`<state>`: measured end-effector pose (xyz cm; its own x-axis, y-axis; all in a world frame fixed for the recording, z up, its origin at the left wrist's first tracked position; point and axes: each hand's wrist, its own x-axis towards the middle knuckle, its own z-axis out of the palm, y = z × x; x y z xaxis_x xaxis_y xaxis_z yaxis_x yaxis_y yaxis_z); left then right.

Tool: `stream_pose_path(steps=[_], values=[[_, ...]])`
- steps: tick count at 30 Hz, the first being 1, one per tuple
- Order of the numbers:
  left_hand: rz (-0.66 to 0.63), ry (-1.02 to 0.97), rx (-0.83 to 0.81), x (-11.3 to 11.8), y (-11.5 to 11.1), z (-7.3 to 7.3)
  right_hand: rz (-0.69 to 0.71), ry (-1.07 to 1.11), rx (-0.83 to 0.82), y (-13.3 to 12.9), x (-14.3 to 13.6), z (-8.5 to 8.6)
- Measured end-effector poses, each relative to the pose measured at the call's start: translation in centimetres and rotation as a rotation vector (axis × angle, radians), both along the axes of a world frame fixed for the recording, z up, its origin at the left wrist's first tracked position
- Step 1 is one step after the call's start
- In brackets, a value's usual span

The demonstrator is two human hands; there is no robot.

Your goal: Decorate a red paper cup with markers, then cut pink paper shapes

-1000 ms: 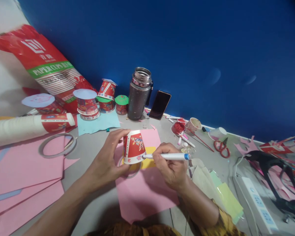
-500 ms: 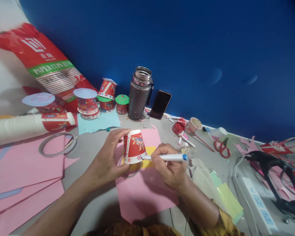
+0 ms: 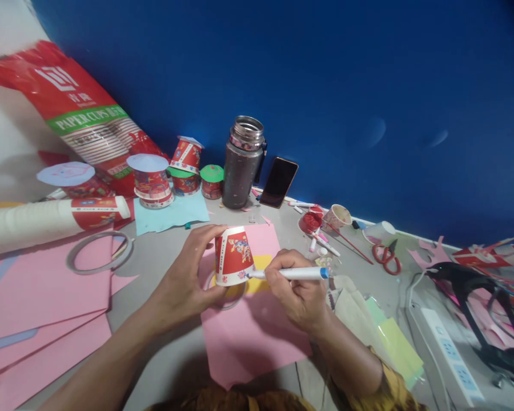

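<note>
Left hand [image 3: 192, 273], fingers spread cup-wide, grips the paper cup [image 3: 235, 258] over pink paper [image 3: 257, 339], between near and back edges of the tabletop [image 3: 152, 256]; right hand [image 3: 298, 292] fingers pinch a marker [image 3: 302, 274], tip at the rim. Brace firmly, stroke lightly

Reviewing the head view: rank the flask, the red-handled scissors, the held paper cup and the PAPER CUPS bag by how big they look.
1. PAPER CUPS bag
2. Flask
3. Held paper cup
4. Red-handled scissors

The cup is nearer the camera than the scissors, which may enlarge it.
</note>
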<state>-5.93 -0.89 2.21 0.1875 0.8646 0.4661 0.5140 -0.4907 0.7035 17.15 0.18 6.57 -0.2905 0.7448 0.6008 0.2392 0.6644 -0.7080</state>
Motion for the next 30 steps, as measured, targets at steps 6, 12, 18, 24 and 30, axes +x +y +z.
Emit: stream_pose_path(steps=[6, 12, 18, 24, 30], values=[[0.003, -0.003, -0.012, -0.15, -0.05, -0.09, -0.03, 0.005, -0.018, -0.03, 0.09, -0.11], [-0.009, -0.014, -0.016, -0.07, -0.14, -0.13, -0.009, 0.013, -0.013, 0.06, -0.06, 0.03], [-0.011, -0.011, -0.005, -0.03, -0.04, -0.09, -0.013, 0.011, 0.01, 0.06, -0.19, 0.17], [-0.021, -0.008, -0.01, 0.05, -0.04, 0.21, -0.038, 0.0, -0.032, 0.0, -0.16, 0.11], [-0.016, -0.016, -0.005, 0.05, -0.13, 0.08, -0.058, 0.002, -0.035, -0.07, 0.06, 0.16]])
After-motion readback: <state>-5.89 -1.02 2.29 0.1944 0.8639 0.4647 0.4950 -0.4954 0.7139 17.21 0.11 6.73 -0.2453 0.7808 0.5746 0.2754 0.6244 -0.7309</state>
